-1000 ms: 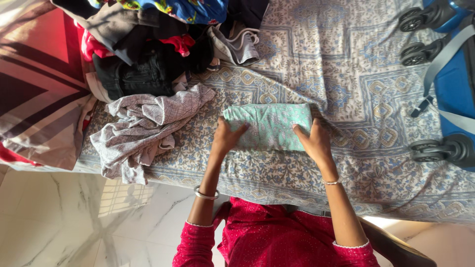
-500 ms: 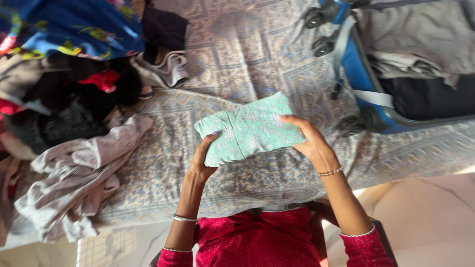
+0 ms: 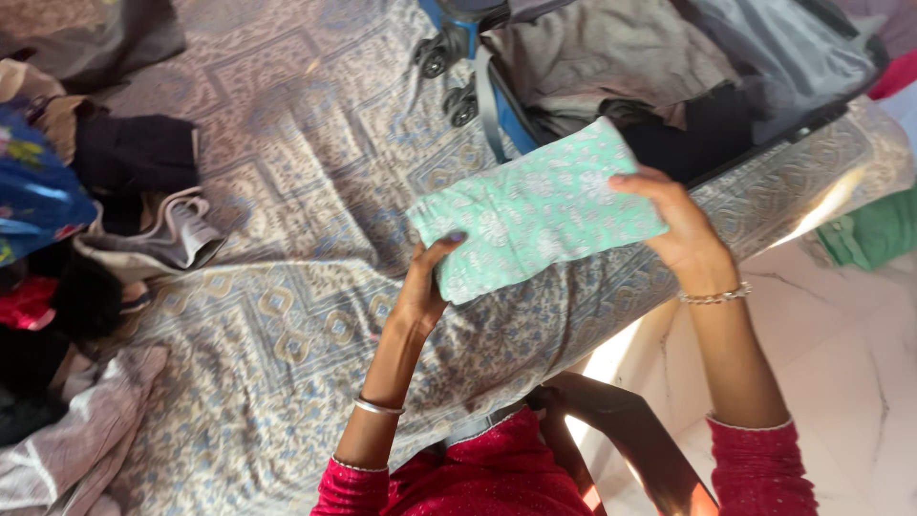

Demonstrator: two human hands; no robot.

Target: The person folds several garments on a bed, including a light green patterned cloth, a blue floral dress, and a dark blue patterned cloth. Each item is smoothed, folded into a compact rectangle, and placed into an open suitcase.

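Holding a folded mint-green printed garment (image 3: pixel 535 210) above the bed, the person is gripping it at both ends: the left hand (image 3: pixel 425 287) is clasping its lower left corner with the thumb on top, and the right hand (image 3: pixel 678 225) is closed over its right edge, fingers curling across the upper face. The undersides of both hands are lying hidden behind the cloth, so how far the fingers are wrapping beneath cannot be told. The garment is hanging tilted, its right end raised toward the open blue suitcase (image 3: pixel 497 105), which is lying at the top of the view with its far side cut off by the frame. Inside the suitcase, grey clothing (image 3: pixel 602 48) and something black (image 3: pixel 697 134) are showing, but their shapes are hard to make out. Two of the suitcase's wheels (image 3: pixel 449 81) are resting on the bedsheet (image 3: pixel 287 306), a pale cover patterned in blue and tan blocks. A heap of mixed clothes (image 3: pixel 57 248) is running off the left edge, only partly seen. At lower right, white marbled floor (image 3: pixel 850 382) is catching bright sunlight, and a green cloth (image 3: pixel 874 234) is lying there, cropped by the edge.
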